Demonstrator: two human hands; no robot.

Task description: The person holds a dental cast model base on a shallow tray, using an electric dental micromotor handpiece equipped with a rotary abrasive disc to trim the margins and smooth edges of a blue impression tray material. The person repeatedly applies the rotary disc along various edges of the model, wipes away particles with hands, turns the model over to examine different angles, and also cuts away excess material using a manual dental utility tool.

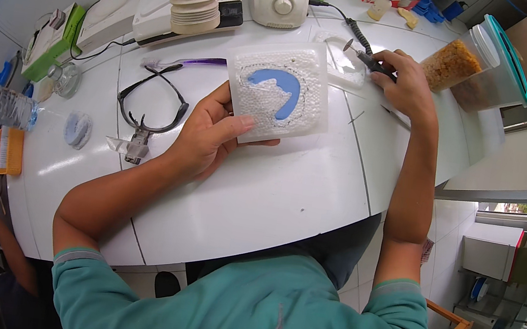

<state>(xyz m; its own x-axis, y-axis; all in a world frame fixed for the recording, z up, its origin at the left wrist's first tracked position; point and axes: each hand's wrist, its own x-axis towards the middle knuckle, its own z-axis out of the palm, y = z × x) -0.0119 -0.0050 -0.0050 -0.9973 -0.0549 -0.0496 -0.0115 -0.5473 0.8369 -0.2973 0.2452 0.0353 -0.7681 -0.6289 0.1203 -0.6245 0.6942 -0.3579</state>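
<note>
Here's the glossy white tabletop (259, 191), and up over its middle, a square white bubbly-textured slab (264, 102), gripped by the left hand (210, 133), thumb in front; nearer the far right corner, the right hand (406, 84) clasps a slim dark handpiece (369, 60); on the slab's face, a blue horseshoe-shaped piece (292, 97); and smallest, a round grey disc (348, 45) at the handpiece's tip

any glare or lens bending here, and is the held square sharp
In the head view, a glare streak crosses the white table at left; in the head view, its near edge looks bowed; in the head view, the square panel in the left hand looks fairly sharp.
</note>
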